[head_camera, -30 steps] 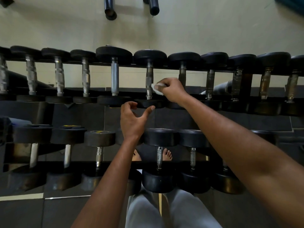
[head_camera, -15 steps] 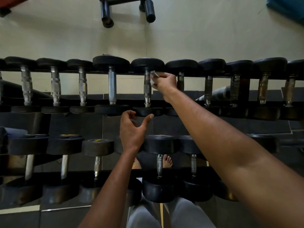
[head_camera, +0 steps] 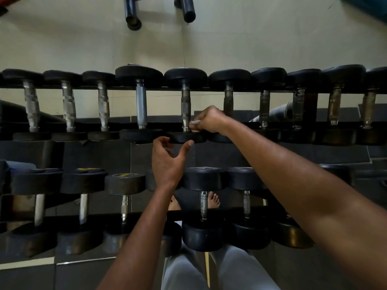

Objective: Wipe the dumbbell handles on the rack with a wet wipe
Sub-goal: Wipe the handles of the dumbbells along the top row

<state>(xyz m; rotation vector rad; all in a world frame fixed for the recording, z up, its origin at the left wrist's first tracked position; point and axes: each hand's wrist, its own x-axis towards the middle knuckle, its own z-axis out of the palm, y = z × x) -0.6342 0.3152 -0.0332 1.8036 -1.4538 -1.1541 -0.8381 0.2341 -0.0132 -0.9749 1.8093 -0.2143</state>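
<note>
While standing over the two-tier black steel dumbbell rack (head_camera: 209, 214), nearest come grey trousers (head_camera: 188, 273) and bare toes (head_camera: 213, 200) under the lower row of black rubber-headed dumbbells (head_camera: 202, 206). Further out, left hand (head_camera: 167, 162) hovering just near the upper row, fingers loosely curled, thumb out, holding nothing. Beyond it, right hand (head_camera: 209, 120) pinching a small white wet wipe (head_camera: 193, 125) against the near end of the knurled steel handle (head_camera: 186, 107) of the fifth upper dumbbell. Best done by wrapping the wipe round the bar, sliding end to end with a twist, then shifting right to the tarnished, brownish handles (head_camera: 335, 106). Far off, pale floor tiles (head_camera: 251, 38).
</note>
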